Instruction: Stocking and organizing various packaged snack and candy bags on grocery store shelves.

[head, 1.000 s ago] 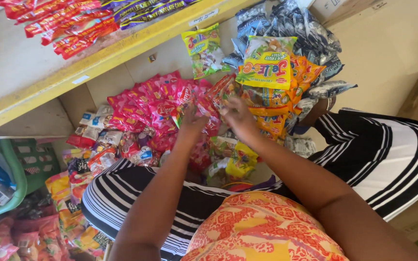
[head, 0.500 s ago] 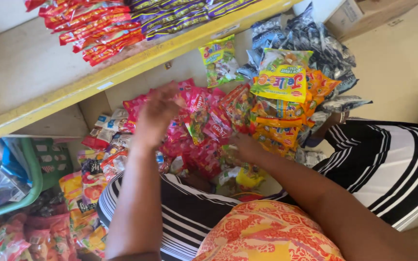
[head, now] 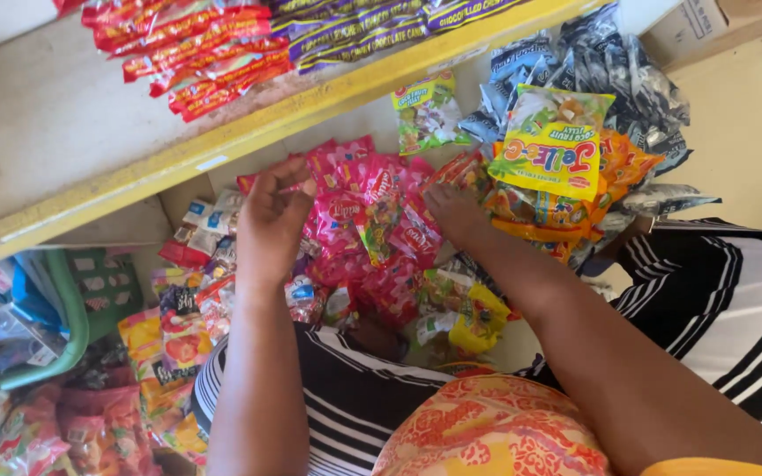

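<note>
Shelf point(head: 134, 181) edge crossing above; your left hand point(head: 271, 220) is now lowering, fingers curled onto pink packets point(head: 346, 211); right hand point(head: 456, 211), moved up, is lying spread there, fingertips hidden.

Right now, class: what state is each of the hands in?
Left hand: open, fingers curled on the pink sweet packets, gripping nothing.
Right hand: on the same packets; grip cannot be told.

Single head cam, looking steeply down from above the person's arms at close range. It faces a yellow shelf point(head: 222, 145) edge, tilted across frame. No second view, so no shared coverage.
</note>
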